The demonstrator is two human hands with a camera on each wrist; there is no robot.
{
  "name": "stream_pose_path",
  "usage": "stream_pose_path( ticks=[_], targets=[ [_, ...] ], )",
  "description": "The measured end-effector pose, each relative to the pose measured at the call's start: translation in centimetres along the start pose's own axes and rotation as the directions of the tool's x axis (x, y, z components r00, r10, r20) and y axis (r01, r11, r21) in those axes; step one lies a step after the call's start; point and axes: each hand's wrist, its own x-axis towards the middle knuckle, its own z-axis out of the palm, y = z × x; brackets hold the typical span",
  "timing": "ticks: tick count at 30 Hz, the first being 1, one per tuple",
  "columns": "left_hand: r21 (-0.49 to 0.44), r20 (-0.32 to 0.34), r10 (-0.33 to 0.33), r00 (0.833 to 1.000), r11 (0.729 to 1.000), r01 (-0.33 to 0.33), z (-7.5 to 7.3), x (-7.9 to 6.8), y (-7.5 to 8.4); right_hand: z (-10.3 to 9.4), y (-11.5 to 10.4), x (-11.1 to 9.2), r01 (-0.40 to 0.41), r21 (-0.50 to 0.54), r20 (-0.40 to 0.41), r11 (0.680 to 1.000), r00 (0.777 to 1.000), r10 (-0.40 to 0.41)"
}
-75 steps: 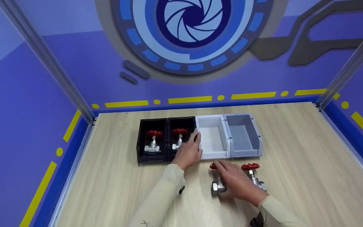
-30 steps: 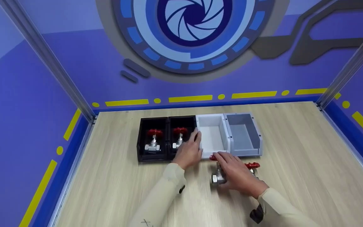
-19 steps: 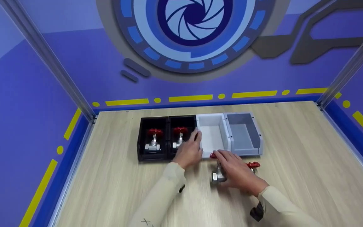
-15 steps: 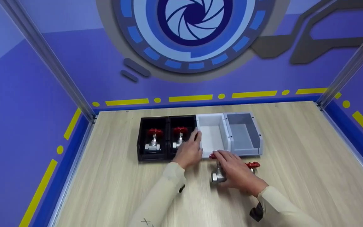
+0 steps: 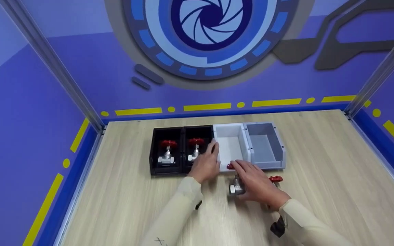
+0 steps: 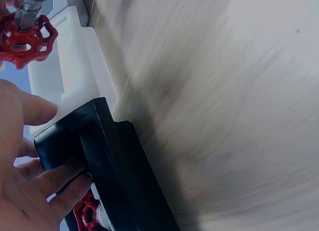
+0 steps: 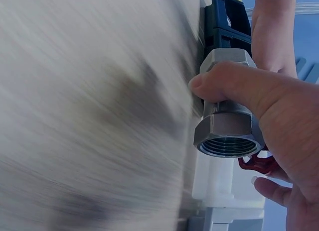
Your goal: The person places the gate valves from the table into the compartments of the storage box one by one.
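Note:
My right hand holds a metal gate valve with a red handwheel, in front of the white bin. In the right wrist view, the thumb lies across the valve's steel body, its threaded opening toward the camera. My left hand grips the side wall of the right-hand black bin, beside the white bin. The left wrist view shows some fingers inside that black bin. A valve stands in it, partly hidden by the hand. Another valve stands in the left black bin.
A grey bin adjoins the white one, completing the row. Behind my right hand, another valve shows its red handwheel, its body mostly hidden. The wooden tabletop is bounded by purple panels at the back and sides.
My right hand has lifted the valve from the table and moved it forward, toward the white bin's front edge. The left hand has stayed at the black bin.

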Motion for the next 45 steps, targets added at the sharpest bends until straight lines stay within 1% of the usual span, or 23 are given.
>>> stream_pose_path(
  ticks=[5, 12, 15, 19, 25, 35, 45],
  targets=[
    [0.006, 0.004, -0.006, 1.000, 1.000, 0.006, 0.1, 0.0, 0.0, -0.2, 0.0, 0.3, -0.009, 0.005, 0.001, 1.000, 1.000, 0.009],
    [-0.019, 0.027, -0.028, 0.999, 0.999, 0.028, 0.1, 0.0, 0.0, -0.6, -0.1, 1.0, -0.028, 0.009, 0.017, 1.000, 0.999, 0.028],
    [-0.021, 0.022, -0.028, 0.999, 0.999, 0.028, 0.1, -0.1, -0.1, -0.7, -0.1, 1.3, -0.033, 0.007, 0.015, 0.999, 0.999, 0.033],
    [-0.010, 0.003, -0.011, 1.000, 1.000, 0.011, 0.2, -0.1, -0.1, -0.9, 0.0, 1.7, -0.038, 0.008, 0.014, 0.999, 0.999, 0.038],
    [-0.019, -0.009, -0.013, 1.000, 1.000, 0.013, 0.1, -0.1, -0.1, -1.2, 0.3, 2.4, -0.019, 0.004, -0.006, 1.000, 1.000, 0.019],
    [-0.061, 0.014, -0.033, 0.999, 0.998, 0.034, 0.0, 0.0, 0.1, -1.6, 0.9, 3.3, -0.019, 0.015, -0.037, 1.000, 0.999, 0.020],
    [-0.057, -0.005, -0.013, 1.000, 0.998, 0.013, -0.1, -0.1, 0.0, -1.5, 1.5, 4.0, -0.033, 0.010, -0.062, 0.999, 0.998, 0.034]
  ],
)
